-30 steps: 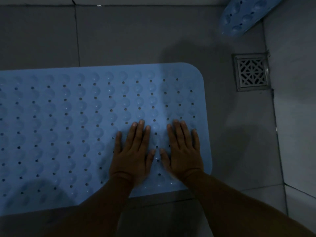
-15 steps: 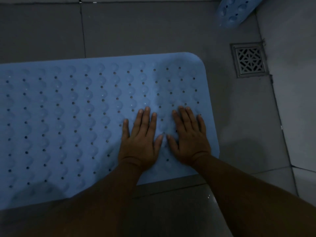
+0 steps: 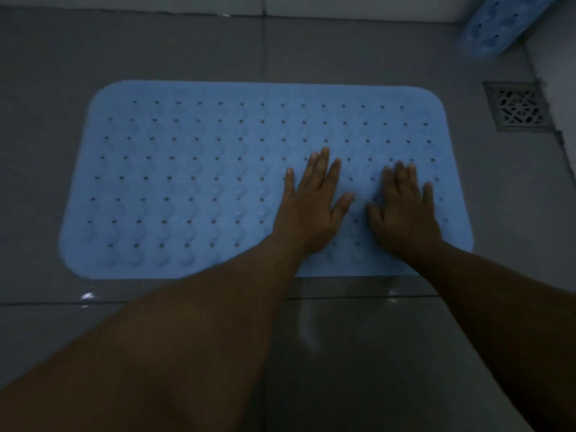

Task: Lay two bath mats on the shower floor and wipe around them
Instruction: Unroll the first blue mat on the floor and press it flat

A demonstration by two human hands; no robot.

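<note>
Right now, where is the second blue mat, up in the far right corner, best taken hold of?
Likely by its lower rounded end, from the left with the right hand. The second mat leans tilted in the corner, and only that end shows; the rest is out of frame.

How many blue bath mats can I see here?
2. One mat lies flat on the floor, with the left hand and right hand flat on its right part. The second mat shows only partly at the top right corner, near the drain.
</note>
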